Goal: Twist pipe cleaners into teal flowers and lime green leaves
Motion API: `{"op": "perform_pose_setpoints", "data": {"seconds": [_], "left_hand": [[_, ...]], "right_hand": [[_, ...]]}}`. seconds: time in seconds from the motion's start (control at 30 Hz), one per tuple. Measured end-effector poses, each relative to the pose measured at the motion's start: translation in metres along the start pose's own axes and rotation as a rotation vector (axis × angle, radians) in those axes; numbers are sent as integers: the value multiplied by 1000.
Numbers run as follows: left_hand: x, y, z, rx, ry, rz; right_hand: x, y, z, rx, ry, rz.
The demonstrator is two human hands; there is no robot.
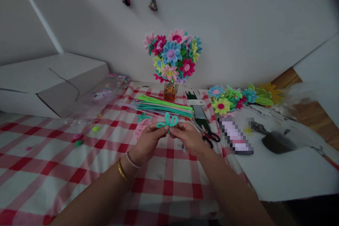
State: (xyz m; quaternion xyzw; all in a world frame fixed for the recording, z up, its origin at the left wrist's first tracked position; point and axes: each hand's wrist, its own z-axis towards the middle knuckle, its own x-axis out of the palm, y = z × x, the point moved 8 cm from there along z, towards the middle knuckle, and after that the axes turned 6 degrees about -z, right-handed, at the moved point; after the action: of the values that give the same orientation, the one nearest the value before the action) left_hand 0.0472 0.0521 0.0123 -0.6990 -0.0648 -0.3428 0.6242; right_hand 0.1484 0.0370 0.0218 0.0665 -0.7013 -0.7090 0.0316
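Note:
Both my hands are raised over the red-and-white checked cloth (79, 173). Between their fingertips is a teal pipe cleaner (167, 122) bent into petal loops. My left hand (148, 142) pinches it from one side and my right hand (186, 137) from the other. Just beyond my left hand lie a pink pipe-cleaner flower (141, 129) and a small teal piece (142, 116). A bundle of green, teal and pink pipe cleaners (164, 107) lies ahead of my hands. Black-handled scissors (209, 137) sit to the right of my right hand.
A vase of pipe-cleaner flowers (171, 53) stands at the back, beside loose flowers (227, 98). Scattered pom-poms (78, 143) lie left on the cloth, near a transparent plastic bag (102, 95) and a white box (53, 84). A white board (286, 173) lies to the right.

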Motion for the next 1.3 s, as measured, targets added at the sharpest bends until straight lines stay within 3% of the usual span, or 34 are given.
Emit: {"op": "perform_pose_setpoints", "data": {"seconds": [0.2,0.4,0.67,0.83,0.93,1.0,1.1,1.17,1.23,1.3], "left_hand": [[3,-5,-2,-91,113,191],[3,3,-3,-162,188,356],[-6,-7,3,-4,-13,274],[-11,-8,6,49,-41,336],[-13,-7,7,50,-39,410],[-11,-6,6,33,-22,388],[-4,-4,3,-46,37,197],[1,-2,1,-108,72,86],[2,-5,-1,-87,75,41],[1,-15,-2,12,61,99]], "right_hand": [[-7,-1,-3,63,86,-211],[-4,1,-7,50,161,-459],[-7,10,-2,-88,22,-415],[-10,5,-1,-89,-106,-490],[-9,14,-4,-189,-156,-609],[-3,30,-10,-371,-191,-761],[15,50,-25,-687,-171,-1036],[23,55,-32,-800,-130,-1105],[18,56,-32,-778,-138,-1003],[3,50,-24,-617,-153,-730]]}}
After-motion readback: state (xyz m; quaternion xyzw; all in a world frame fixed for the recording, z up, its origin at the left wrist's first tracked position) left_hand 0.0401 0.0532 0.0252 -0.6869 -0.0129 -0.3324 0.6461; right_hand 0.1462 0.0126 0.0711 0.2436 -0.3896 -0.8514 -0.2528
